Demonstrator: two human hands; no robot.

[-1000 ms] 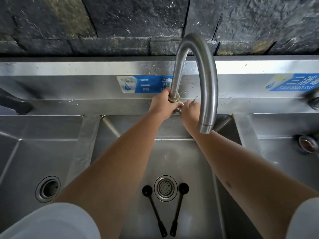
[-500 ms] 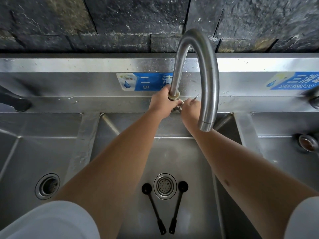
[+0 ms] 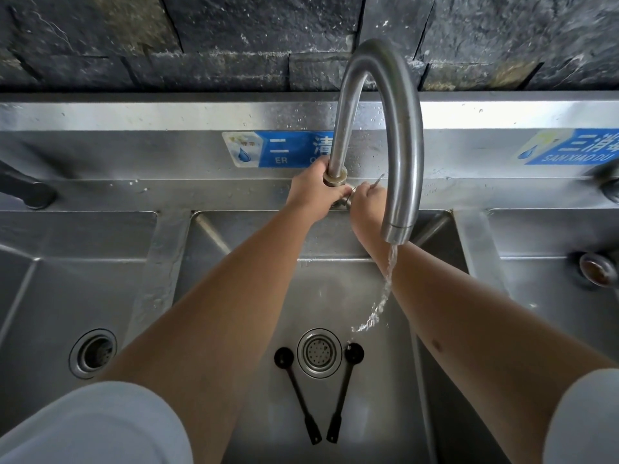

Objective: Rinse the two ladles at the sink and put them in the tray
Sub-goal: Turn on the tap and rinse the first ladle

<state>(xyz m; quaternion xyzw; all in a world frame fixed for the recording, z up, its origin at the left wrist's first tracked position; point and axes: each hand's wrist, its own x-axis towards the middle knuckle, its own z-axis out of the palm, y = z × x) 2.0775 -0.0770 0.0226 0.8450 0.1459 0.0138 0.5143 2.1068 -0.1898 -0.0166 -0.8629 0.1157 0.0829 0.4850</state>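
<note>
Two small black ladles lie on the floor of the middle sink basin (image 3: 254, 249), one on each side of the drain. The left ladle (image 3: 294, 390) and the right ladle (image 3: 345, 386) have their handles converging toward me. My left hand (image 3: 311, 192) grips the base of the tall curved faucet (image 3: 398, 135). My right hand (image 3: 366, 199) is closed on the faucet's small lever. Water runs from the spout and lands near the right ladle's bowl. No tray is in view.
The round drain strainer (image 3: 319, 352) sits between the ladle bowls. A left basin with its own drain (image 3: 93, 353) and a right basin (image 3: 549, 296) flank the middle one. A dark handle (image 3: 26, 192) juts in at far left. Dark stone wall behind.
Water has started flowing from the spout; earlier frames show it dry. Both hands stay at the faucet base. The ladles have not moved.
</note>
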